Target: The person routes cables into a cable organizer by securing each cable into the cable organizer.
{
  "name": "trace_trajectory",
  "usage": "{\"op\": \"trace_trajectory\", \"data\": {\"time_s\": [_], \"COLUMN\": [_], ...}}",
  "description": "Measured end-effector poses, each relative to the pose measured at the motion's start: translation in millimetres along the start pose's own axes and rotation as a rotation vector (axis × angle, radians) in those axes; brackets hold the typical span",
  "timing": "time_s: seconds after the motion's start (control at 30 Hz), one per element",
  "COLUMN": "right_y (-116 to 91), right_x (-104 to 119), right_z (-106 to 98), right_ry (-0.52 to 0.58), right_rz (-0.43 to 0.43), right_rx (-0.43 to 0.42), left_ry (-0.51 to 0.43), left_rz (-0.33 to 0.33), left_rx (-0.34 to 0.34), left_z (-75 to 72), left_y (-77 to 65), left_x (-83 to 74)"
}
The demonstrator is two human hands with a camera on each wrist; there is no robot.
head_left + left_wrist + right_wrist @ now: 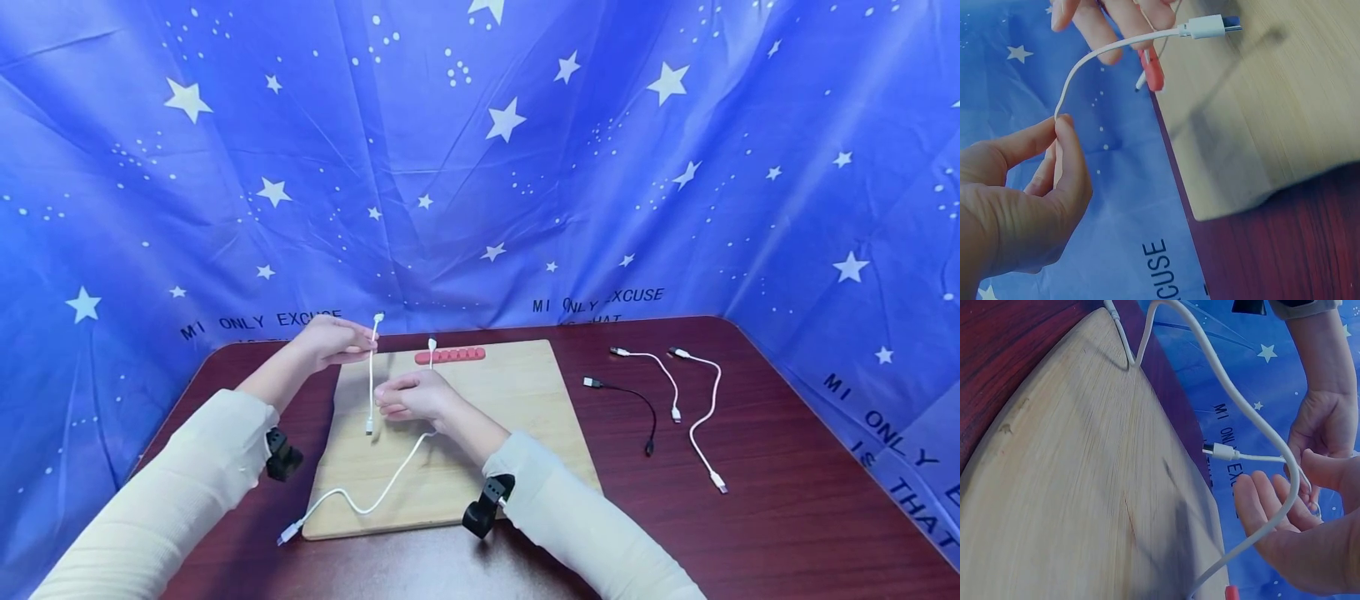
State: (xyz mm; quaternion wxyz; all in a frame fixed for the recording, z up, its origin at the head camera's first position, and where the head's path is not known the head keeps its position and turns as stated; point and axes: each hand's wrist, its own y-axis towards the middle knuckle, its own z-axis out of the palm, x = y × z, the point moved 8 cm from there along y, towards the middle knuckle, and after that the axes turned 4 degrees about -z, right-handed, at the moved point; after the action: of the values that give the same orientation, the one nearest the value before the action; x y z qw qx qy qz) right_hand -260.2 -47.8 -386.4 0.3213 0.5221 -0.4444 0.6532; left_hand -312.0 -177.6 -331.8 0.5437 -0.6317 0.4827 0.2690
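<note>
Above the board's far left part, my left hand pinches a short white USB cable between thumb and fingertips. One plug of this cable hangs free, pointing away from the fingers. My right hand is close beside the hanging cable, its fingers apart from the thumb and gripping nothing. A red cable clip strip lies at the back of the wooden board. Another white cable runs from the strip, passes behind my right hand, and ends past the board's front left corner.
Right of the board, a black cable and two white cables lie spread on the dark red table. A blue star-patterned curtain hangs behind and beside the table.
</note>
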Motion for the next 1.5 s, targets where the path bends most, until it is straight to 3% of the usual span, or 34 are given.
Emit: {"op": "trace_trajectory", "data": {"time_s": [0.13,0.33,0.5,0.9,1.23,1.37,1.5], "right_y": [0,-1,-2,-12,-20,-20,-20], "right_x": [0,-4,-6,-9,-18,-18,-24], "right_z": [-3,-16,-26,-62,-81,-83,-84], "right_ry": [0.042,0.147,0.170,0.129,0.079,0.067,0.050], "right_rz": [-0.015,-0.025,-0.030,-0.005,-0.012,-0.019,0.001], "right_rx": [-0.009,-0.109,-0.157,-0.244,-0.303,-0.295,-0.275], "left_ry": [-0.046,-0.126,-0.148,-0.232,-0.338,-0.347,-0.338], "left_rz": [0.002,-0.003,-0.003,0.002,-0.048,-0.043,-0.053], "left_rx": [0.015,0.026,0.027,0.050,0.041,0.025,0.026], "left_z": [7.5,19.2,28.3,55.7,70.7,74.5,76.8], "left_y": [2.8,8.7,16.0,31.9,45.5,49.8,56.5], "left_x": [-2.4,-6.7,-9.5,-19.4,-21.9,-26.1,-19.5]}}
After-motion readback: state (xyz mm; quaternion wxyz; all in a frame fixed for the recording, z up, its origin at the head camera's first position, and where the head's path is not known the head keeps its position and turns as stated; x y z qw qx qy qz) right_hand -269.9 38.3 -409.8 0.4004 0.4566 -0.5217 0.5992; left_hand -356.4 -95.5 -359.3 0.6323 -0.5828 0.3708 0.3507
